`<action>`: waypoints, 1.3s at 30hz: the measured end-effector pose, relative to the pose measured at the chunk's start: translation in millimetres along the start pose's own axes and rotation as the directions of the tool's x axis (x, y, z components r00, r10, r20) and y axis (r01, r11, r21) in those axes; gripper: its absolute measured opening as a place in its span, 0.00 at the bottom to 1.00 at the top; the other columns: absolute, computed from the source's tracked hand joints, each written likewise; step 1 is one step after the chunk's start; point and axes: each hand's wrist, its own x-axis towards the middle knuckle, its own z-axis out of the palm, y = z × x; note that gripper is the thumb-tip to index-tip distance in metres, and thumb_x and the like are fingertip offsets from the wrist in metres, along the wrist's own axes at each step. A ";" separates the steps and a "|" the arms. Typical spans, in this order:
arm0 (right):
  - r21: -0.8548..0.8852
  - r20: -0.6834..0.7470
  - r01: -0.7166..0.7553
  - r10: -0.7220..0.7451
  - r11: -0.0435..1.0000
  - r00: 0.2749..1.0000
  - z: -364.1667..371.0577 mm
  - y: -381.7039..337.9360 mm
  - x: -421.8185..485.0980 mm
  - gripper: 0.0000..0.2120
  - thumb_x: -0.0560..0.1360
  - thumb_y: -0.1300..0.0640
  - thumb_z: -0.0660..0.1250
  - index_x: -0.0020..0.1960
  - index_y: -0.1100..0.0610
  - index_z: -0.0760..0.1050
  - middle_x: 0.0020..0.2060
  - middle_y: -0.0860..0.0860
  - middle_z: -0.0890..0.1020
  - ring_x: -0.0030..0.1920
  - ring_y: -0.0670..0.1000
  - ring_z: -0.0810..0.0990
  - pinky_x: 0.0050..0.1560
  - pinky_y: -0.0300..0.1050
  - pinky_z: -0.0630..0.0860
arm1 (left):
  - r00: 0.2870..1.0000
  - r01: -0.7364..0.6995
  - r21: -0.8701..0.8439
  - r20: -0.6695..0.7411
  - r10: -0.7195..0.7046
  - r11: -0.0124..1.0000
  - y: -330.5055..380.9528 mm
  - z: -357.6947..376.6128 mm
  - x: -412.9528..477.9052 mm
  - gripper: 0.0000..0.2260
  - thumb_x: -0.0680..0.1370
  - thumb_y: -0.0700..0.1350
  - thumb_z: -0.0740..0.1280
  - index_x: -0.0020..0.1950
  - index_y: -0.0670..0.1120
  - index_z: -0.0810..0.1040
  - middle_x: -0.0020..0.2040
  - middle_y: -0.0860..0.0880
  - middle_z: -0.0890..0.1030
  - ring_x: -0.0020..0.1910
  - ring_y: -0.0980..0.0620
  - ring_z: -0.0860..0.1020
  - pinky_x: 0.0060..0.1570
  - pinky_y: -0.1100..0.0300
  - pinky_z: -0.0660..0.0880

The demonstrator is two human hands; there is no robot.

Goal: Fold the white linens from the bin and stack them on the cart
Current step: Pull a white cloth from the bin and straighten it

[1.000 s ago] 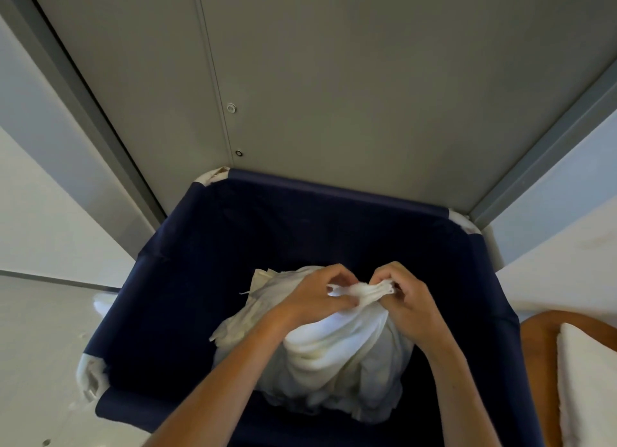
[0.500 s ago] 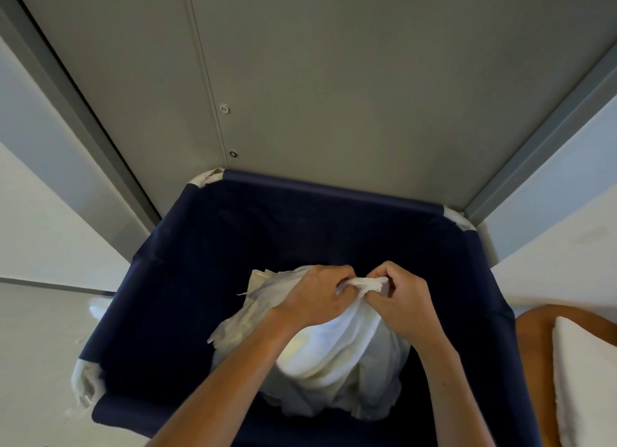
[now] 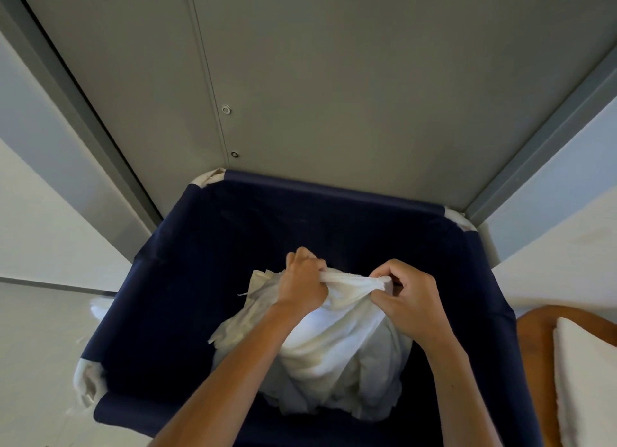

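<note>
since the navy fabric bin (image 3: 187, 313) fills the lower view under the grey wall panel (image 3: 334, 79), the work sits deep inside it; the heap of white linens (image 3: 334, 363) lies low in the bin toward the near right side, and one piece is drawn up from its top; the left hand (image 3: 302, 279) has its grip clamped on a bunched edge of that piece; the right hand (image 3: 410, 299) pinches the same edge a little apart, thumb and fingers closed on it, so a short band of hem (image 3: 350, 279) runs taut between them; the step in hand looks like finding an edge and freeing one linen from the pile; to do it well, i would walk both grips outward along the hem to the corners, then lift straight up and shake lightly, so that only one layer comes and the rest stays below; a tangle lower down could drag neighbours out, since the folds hang over one another; as for containers, the bin holds the heap, with dark wall showing all round it; at the right edge a folded white stack (image 3: 584, 380) rests on a brown surface (image 3: 534, 339), just beside the bin; whether that is the cart i cannot tell
</note>
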 end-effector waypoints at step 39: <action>0.095 -0.346 -0.237 0.255 0.967 0.903 -11.4 42.0 -1.1 0.11 0.72 0.69 0.67 0.42 0.53 0.77 0.39 0.47 0.81 0.39 0.46 0.78 0.36 0.34 0.70 | 0.760 0.545 -0.760 0.270 -0.592 0.353 -104.7 -32.2 -17.0 0.11 0.80 0.34 0.55 0.53 0.39 0.77 0.49 0.38 0.80 0.40 0.42 0.83 0.35 0.52 0.81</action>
